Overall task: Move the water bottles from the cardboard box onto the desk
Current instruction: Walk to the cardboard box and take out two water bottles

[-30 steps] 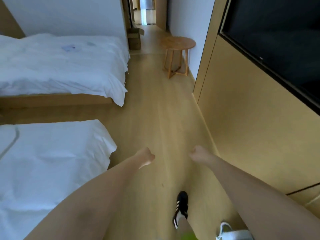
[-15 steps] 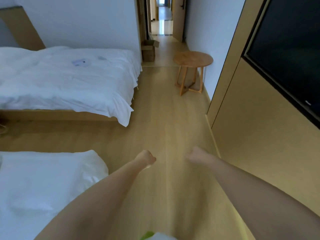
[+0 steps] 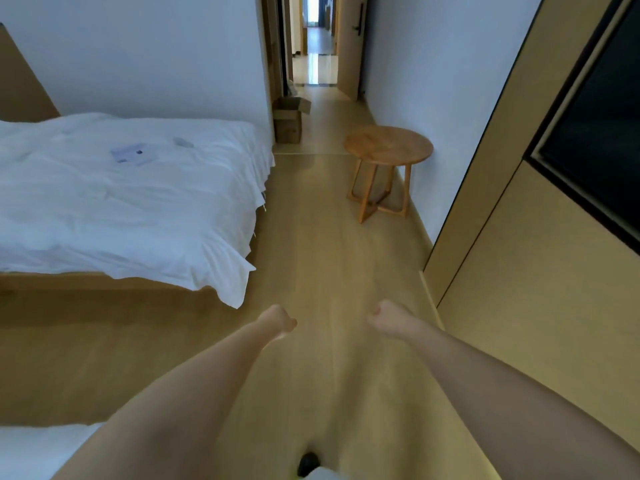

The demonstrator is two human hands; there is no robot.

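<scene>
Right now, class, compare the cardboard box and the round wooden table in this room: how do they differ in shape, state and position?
The cardboard box is blocky with its flaps open; the round wooden table has a flat circular top on crossed legs. The box sits on the floor by the left wall past the bed; the table stands nearer, against the right wall. What the box holds cannot be seen; the tabletop is bare. Both are brown and untouched by the hands.
</scene>
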